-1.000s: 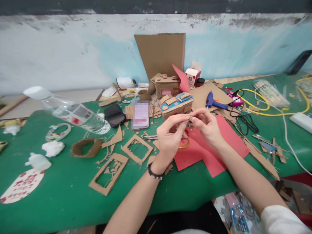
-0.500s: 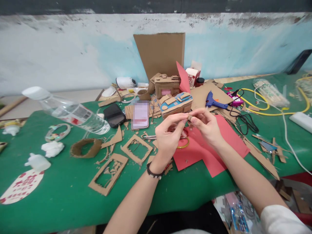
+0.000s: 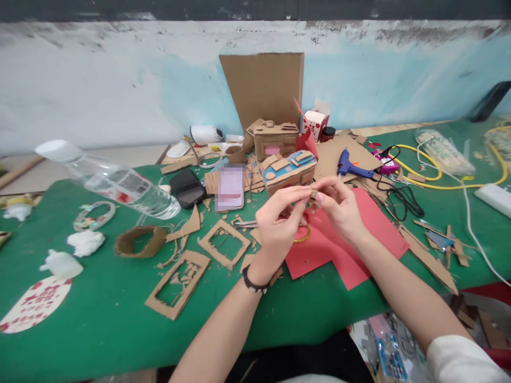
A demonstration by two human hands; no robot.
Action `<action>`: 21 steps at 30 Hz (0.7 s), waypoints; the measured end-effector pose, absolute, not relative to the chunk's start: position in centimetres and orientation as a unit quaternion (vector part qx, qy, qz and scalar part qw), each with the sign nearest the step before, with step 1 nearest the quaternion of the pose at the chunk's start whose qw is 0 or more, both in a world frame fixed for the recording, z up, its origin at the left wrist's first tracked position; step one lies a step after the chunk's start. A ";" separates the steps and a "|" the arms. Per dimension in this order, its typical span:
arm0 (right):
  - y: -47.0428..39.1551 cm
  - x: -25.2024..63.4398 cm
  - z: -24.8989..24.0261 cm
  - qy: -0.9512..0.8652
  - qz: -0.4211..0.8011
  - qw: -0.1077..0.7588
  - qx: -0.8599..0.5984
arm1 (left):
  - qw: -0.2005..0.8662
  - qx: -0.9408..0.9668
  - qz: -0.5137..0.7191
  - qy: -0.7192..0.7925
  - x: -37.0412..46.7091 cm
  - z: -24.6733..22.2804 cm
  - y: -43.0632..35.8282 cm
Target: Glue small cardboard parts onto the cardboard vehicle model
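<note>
A small cardboard piece [image 3: 314, 194] is pinched between the fingertips of my left hand [image 3: 278, 221] and my right hand [image 3: 339, 207], which meet above the table. Below them lie red paper sheets [image 3: 359, 255] and scissors [image 3: 305, 234], partly hidden by my left hand. Just behind my hands is a blue-and-brown cardboard model [image 3: 289, 173]. A second cardboard model [image 3: 275, 141] with a pink window stands behind that one. The blue glue gun [image 3: 353, 166] rests on cardboard, beyond my right hand.
A tilted water bottle [image 3: 115, 183], a phone [image 3: 230, 187], a black case [image 3: 187, 189] and cut cardboard frames [image 3: 179, 284] are on the left of the green table [image 3: 120, 346]. Yellow and black cables [image 3: 423, 159] and cardboard strips [image 3: 429, 260] lie at right.
The upright red paper behind the models has tipped over and now looks narrower. Both hands have shifted very slightly, still pinching the small piece.
</note>
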State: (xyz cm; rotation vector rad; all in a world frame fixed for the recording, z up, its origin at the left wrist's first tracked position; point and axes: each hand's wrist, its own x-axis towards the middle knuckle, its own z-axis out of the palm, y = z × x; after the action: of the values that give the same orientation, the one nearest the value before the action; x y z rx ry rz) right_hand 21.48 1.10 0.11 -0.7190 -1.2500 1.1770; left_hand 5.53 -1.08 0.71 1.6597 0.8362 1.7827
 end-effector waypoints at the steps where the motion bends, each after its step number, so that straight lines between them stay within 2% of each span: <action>1: 1.1 21.5 0.1 -0.541 0.505 0.597 -0.309 | 0.271 0.623 0.664 0.311 5.5 0.7 -1.1; 21: 1.2 21.2 -0.1 -0.496 0.537 0.619 -0.286 | 0.212 0.651 0.662 0.305 5.2 0.1 -0.8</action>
State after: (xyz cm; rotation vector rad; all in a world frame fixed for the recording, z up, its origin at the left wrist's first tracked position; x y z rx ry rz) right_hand 21.23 1.25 -0.13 -0.6590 -1.1416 1.2363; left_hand 5.21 -0.78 0.11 1.8081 0.8478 1.8393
